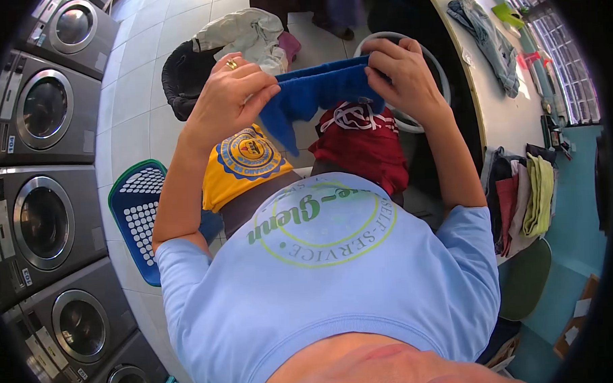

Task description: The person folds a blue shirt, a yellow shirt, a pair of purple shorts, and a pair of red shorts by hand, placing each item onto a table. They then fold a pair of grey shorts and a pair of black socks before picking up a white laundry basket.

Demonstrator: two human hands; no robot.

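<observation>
Both hands hold up a blue cloth (316, 93), which hangs down between them in front of my chest. My left hand (235, 93), wearing a ring, pinches the cloth's upper corner on the left of the view. At the opposite upper corner my right hand (407, 76) pinches it with bent fingers. Below the cloth, a dark red garment (369, 149) with white drawstrings lies on one thigh. A yellow garment (241, 167) with a round blue print lies on the other thigh.
Front-loading machines (44, 214) line the left side. A blue basket (135, 221) stands beside me, with a black container (181, 78) and white cloth (247, 35) ahead. A white-rimmed tub (441, 75) stands near a table (500, 117) bearing jeans (487, 40) and folded clothes (536, 197).
</observation>
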